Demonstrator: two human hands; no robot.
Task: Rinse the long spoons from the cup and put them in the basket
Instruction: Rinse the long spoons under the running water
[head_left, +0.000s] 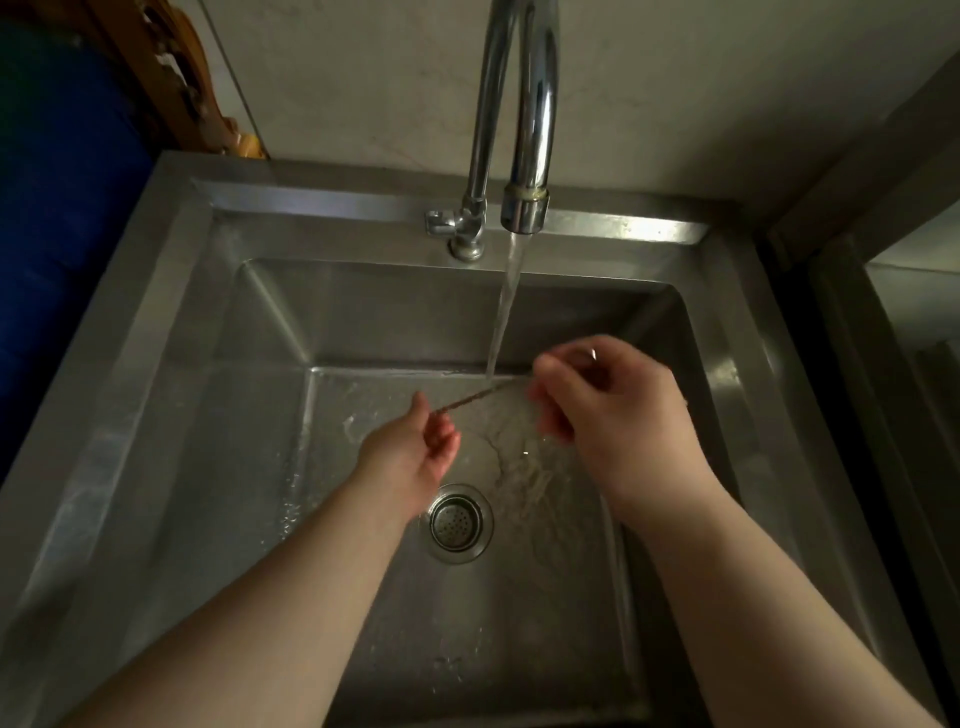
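A thin long spoon (480, 396) lies nearly level under the running water, over the middle of the steel sink (208, 415). My right hand (608, 410) pinches its right end between fingers and thumb; a glint of metal shows above the fingers. My left hand (415, 457) is palm up with its fingertips at the spoon's left end, loosely around it. The spoon's bowl is hidden by my hands. Neither the cup nor the basket is in view.
The chrome faucet (530, 156) pours a steady stream (506, 306) onto the spoon. A round drain strainer (457, 522) sits below my hands. The sink's back rim meets a tiled wall. A dark blue object (57, 260) stands at the left, a steel ledge (904, 312) at the right.
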